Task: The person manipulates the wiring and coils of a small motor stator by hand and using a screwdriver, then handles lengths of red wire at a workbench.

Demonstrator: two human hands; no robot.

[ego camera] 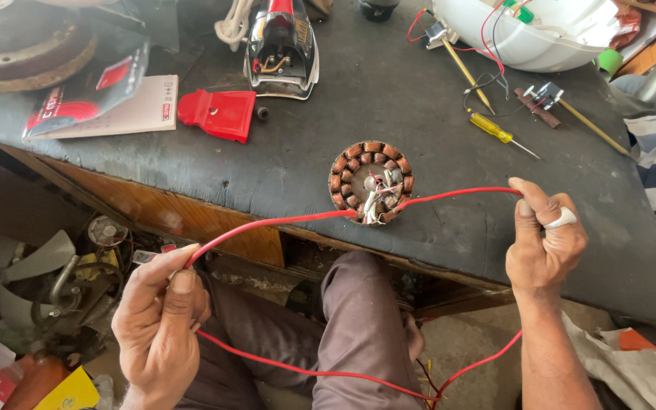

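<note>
Head view: left hand point(159, 323) near-left and right hand point(544, 243) near-right, both w/ fingers pinched shut on a red wire point(282, 222) stretched across the copper-wound stator point(371, 183) at bench point(305, 163) edge, prob. measuring wire; needs steady tension.

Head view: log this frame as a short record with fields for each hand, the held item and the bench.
left hand: pinching red wire
right hand: pinching the same wire, white ring on a finger
wire: stretched between hands, passing over stator
stator: copper coils, near edge of dark bench
bench items: yellow screwdriver, red plastic piece, clothes iron
</note>
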